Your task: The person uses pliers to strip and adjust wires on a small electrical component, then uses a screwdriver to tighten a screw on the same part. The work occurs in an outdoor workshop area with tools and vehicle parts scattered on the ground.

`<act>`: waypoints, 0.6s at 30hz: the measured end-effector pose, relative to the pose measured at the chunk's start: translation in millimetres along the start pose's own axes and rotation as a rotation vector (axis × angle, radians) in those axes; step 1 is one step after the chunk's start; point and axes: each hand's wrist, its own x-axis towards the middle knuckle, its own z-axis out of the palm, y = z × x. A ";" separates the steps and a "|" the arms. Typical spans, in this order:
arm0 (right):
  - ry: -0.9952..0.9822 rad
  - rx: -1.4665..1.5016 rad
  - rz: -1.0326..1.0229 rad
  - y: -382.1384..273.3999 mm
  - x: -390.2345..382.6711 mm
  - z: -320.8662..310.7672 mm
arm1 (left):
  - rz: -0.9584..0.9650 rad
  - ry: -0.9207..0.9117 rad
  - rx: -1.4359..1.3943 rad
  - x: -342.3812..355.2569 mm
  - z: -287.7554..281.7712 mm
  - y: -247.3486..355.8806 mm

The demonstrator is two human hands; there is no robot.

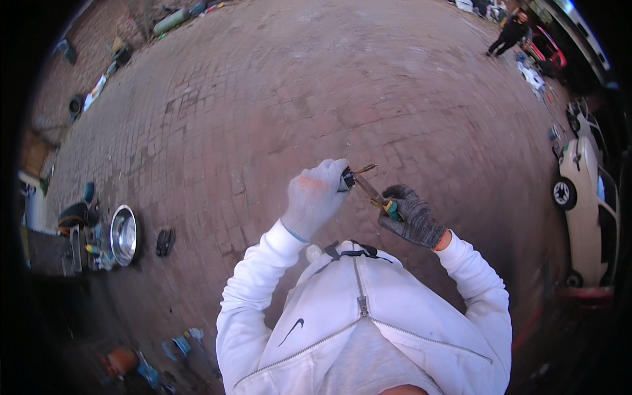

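With 12 o'clock at the top of your view, your left arm bends at 7 o'clock, and its white sleeve (253,280) slants up toward 1 o'clock. Your left hand (315,197), in a pale glove with an orange smudge, curls tightly with its knuckles up, closed around a small dark piece (348,178) at its 2 o'clock edge. A thin copper-coloured strand (365,169) sticks out from there toward 2 o'clock. Your right arm comes in from 4 o'clock, its forearm pointing toward 10 o'clock, with a strip of bare wrist between cuff and glove. Your right hand (416,217), gloved in dark grey, wraps around the green and yellow handle of a pliers-like tool (372,193). The tool lies between your hands, its worn metal end aimed toward 10 or 11 o'clock, close by the dark piece; whether they touch, you cannot tell. A shiny metal bowl (124,235) sits well apart near 9 o'clock, a pale car (579,210) at 3
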 end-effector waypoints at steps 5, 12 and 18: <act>0.163 -0.274 -0.113 4.3 4.5 -5.4 | 0.094 0.094 0.071 31.3 7.9 9.4; -0.108 -0.276 0.249 22.0 20.4 -12.7 | 0.213 0.093 0.138 72.0 20.3 12.7; -0.172 -0.233 0.293 50.5 30.4 -6.6 | 0.254 0.079 0.151 80.5 33.6 8.1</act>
